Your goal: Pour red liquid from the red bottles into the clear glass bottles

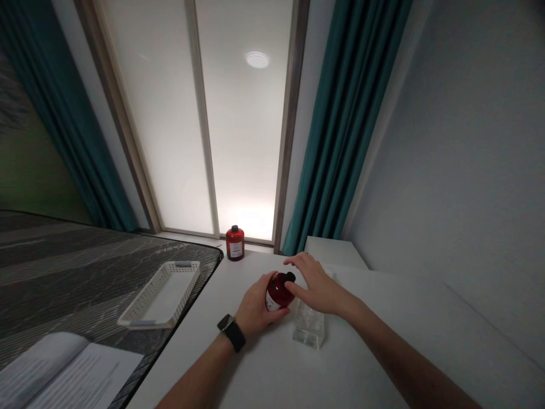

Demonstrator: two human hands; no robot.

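No text is legible (2 bottle labels point(271, 304) point(235, 250), book pages point(85, 372) too blurred).

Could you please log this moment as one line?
left hand: holds red bottle | right hand: near its black cap | second bottle: upright on white table | clear container: on table

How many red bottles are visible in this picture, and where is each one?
2. The tilted bottle is held in the left hand; the upright bottle stands near the far edge of the white table. No other shows.
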